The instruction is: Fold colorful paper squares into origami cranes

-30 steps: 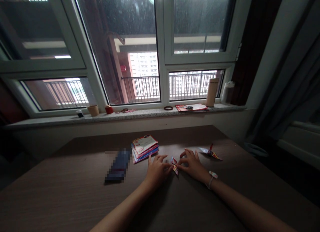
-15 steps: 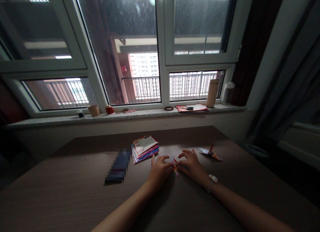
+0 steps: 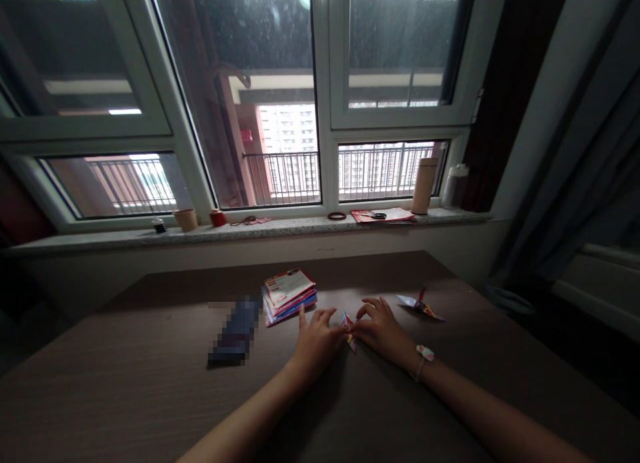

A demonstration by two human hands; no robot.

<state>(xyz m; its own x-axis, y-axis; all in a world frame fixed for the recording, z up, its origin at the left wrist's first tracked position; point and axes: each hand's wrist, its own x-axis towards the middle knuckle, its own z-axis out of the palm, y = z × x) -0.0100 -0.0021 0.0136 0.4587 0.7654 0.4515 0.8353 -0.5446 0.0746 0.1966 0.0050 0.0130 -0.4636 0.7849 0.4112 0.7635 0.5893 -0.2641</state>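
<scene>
The left hand (image 3: 317,342) and right hand (image 3: 384,331) both pinch a small folded paper (image 3: 351,343) with their fingertips — it sits on the table (image 3: 125,370), in from the far edge. Near that edge's middle lies a stack of printed sheets (image 3: 290,290) — lettering too small to read. A winged paper figure (image 3: 424,308) lies toward the far right corner.
</scene>
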